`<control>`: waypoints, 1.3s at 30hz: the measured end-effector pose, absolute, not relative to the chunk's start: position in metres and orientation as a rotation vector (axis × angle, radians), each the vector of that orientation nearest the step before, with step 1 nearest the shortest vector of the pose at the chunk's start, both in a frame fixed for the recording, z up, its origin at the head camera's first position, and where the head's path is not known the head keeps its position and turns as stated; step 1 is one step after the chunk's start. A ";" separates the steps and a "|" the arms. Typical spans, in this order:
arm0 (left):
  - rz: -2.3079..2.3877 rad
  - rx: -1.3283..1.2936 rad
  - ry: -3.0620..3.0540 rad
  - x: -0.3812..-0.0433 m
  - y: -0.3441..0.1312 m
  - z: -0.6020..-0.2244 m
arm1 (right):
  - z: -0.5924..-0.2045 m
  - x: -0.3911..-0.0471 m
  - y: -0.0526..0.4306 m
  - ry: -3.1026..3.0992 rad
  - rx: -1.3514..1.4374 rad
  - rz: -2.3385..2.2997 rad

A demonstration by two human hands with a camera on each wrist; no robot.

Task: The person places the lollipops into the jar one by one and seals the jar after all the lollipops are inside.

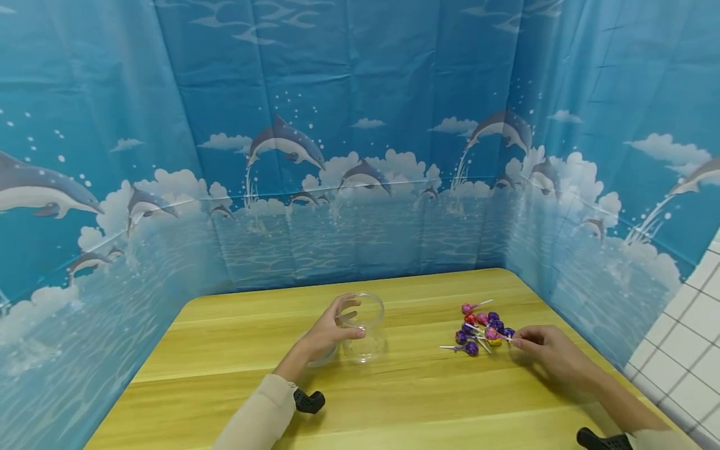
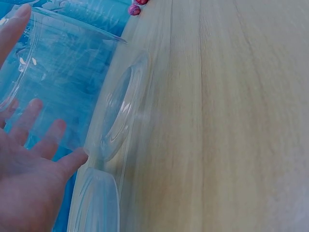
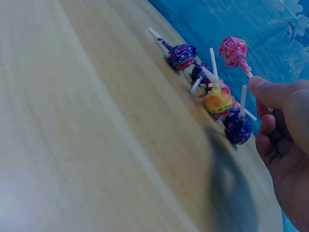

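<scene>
A clear plastic jar (image 1: 370, 345) stands upright on the table, and my left hand (image 1: 330, 331) holds it from the left, thumb on the near side and fingers round the far side. In the left wrist view the fingers of the left hand (image 2: 36, 159) show through the wall of the jar (image 2: 72, 72). A clear round lid (image 2: 99, 203) lies beside the jar, partly covered by the hand in the head view. My right hand (image 1: 554, 351) pinches a pink-wrapped lollipop (image 3: 233, 51) by its white stick, candy end up, above several other lollipops (image 1: 471, 349).
The pile mixes purple, red, pink and yellow wrappers, with sticks pointing different ways. The yellow wood-grain table (image 1: 405, 400) meets a blue dolphin-print curtain (image 1: 360, 237) at its back and sides. White tiles (image 1: 683, 331) show at the far right.
</scene>
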State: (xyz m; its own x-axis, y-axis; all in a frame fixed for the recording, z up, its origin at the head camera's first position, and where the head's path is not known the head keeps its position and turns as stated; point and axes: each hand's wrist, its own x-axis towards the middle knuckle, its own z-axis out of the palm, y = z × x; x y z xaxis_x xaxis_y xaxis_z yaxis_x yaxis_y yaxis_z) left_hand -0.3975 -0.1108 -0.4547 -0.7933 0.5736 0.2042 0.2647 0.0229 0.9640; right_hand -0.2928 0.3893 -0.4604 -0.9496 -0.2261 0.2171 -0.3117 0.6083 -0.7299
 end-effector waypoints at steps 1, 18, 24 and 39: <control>1.846 0.868 2.057 -0.398 -0.111 -0.455 | -0.457 -0.294 0.389 -2.729 0.445 1.264; 1.852 0.869 2.044 -0.400 -0.112 -0.455 | -0.412 -0.315 0.363 -2.709 0.511 1.188; 1.856 0.855 2.044 -0.400 -0.112 -0.453 | -0.397 -0.327 0.352 -2.698 0.553 1.181; 1.860 0.863 2.067 -0.401 -0.113 -0.457 | -0.383 -0.343 0.322 -2.699 0.625 1.195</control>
State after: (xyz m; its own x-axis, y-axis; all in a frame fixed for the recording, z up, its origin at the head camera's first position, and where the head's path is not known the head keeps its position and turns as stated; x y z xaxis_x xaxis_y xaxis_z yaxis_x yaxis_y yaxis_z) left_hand -0.4006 -0.1134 -0.4567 -0.8005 0.5607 0.2117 0.2695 0.0212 0.9628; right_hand -0.3433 0.3222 -0.3833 -0.9068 -0.3200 0.2746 -0.4184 0.6020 -0.6801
